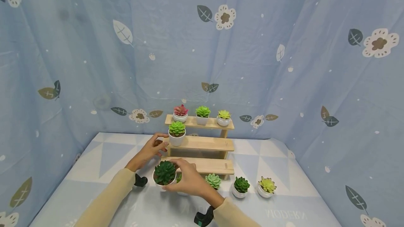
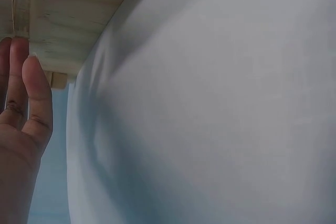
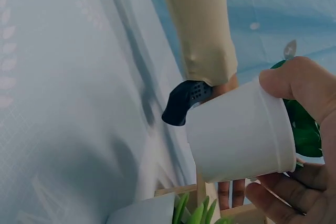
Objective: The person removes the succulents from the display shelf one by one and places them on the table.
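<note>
My right hand (image 1: 190,180) holds a dark green potted succulent (image 1: 165,173) by its pot rim, above the table in front of the stand's left end. In the right wrist view, thumb and fingers pinch the white pot (image 3: 236,135) near its rim. My left hand (image 1: 152,150) is at the left end of the wooden tiered stand (image 1: 205,143), beside a bright green potted succulent (image 1: 177,133) on the middle step. In the left wrist view, the left hand's fingers (image 2: 38,85) are loosely bent against or very near the wood; contact is unclear.
A red succulent (image 1: 180,113), a green one (image 1: 202,115) and a yellow-green one (image 1: 223,117) stand on the top step. On the table are a pale green succulent (image 1: 213,181), a dark green one (image 1: 241,187) and a yellow one (image 1: 267,186). Another pot is mostly hidden behind the right hand.
</note>
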`<state>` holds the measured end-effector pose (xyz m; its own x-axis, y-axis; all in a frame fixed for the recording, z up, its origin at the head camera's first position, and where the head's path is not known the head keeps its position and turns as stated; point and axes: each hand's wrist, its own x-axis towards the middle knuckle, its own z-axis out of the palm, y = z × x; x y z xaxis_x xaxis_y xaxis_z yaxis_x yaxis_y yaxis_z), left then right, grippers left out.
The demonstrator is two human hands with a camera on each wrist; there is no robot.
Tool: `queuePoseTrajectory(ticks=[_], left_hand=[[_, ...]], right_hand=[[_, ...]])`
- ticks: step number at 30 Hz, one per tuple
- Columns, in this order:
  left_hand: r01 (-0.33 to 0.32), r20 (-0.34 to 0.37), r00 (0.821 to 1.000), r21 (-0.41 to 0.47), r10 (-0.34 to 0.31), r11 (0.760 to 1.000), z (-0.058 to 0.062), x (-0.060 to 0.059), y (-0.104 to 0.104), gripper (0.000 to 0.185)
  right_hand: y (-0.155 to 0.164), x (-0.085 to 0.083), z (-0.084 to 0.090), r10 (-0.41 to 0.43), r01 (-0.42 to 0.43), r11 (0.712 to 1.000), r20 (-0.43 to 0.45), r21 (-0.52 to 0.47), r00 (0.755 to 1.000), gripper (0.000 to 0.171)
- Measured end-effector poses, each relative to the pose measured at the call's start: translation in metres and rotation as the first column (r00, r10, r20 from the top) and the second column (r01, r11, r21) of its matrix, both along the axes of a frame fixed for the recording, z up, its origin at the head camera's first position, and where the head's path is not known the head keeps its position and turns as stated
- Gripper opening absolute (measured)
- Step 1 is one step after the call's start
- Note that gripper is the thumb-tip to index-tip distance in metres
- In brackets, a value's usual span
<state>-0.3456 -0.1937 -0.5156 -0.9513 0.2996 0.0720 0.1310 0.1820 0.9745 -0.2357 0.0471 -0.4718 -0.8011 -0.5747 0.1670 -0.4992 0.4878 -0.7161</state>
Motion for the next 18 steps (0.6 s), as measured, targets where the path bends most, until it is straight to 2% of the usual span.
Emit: queuePoseTrajectory(ticks=[9,18], left_hand=[[-0.005,-0.008,1.0,0.007,0.005,1.0,-0.003,-0.002,0.0,0.05],[-0.009,-0.013,1.0,0.003,0.009,1.0,-0.002,-0.002,0.001,0.048]], right_hand=[[-0.009,-0.001,-0.008,-0.009,0.011,0.998,-0.027,0.061,1.0,0.083],[-0.014,-0.006,-0.018,0.007,0.0,0.993,-0.062,0.117,0.998,0.081]])
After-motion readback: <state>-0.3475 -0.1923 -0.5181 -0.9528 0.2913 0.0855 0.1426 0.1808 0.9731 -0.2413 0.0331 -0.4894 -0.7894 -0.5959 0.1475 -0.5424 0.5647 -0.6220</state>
